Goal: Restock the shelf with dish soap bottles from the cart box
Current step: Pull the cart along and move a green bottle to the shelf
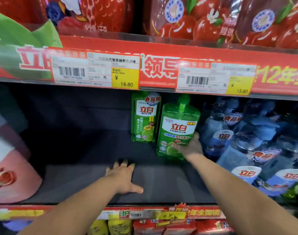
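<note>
**Mia:** Dark and mostly bare, that middle shelf (161, 184) goes a long way back. How many hands are on it?

**Ben:** Two. One left hand (123, 178) lies flat on the shelf floor, palm down, fingers spread wide. It holds nothing.

**Mia:** And the other one?

**Ben:** One right hand (190, 146) is wrapped around the low right side of a green dish soap bottle (178, 128). The fingers curl across the front of it. The bottle tips a bit to the right, and its green cap is near the shelf edge above.

**Mia:** Is there more green soap?

**Ben:** Yes, one green refill pouch (145, 117) stands just beside the bottle, on its left and further back. So that is two green things.

**Mia:** What is next to them on the right?

**Ben:** Blue bottles (246, 143), lots of them, packed close. They are blurry, so I cannot count them.

**Mia:** And on the left?

**Ben:** One pink pack (11, 172), well apart from the hands.

**Mia:** What hangs on the edge above?

**Ben:** Two price tags (95, 70), each with a yellow corner. Red bags (212, 19) sit on the top shelf above them. Yellow and red packs (145, 227) peek out below.
</note>
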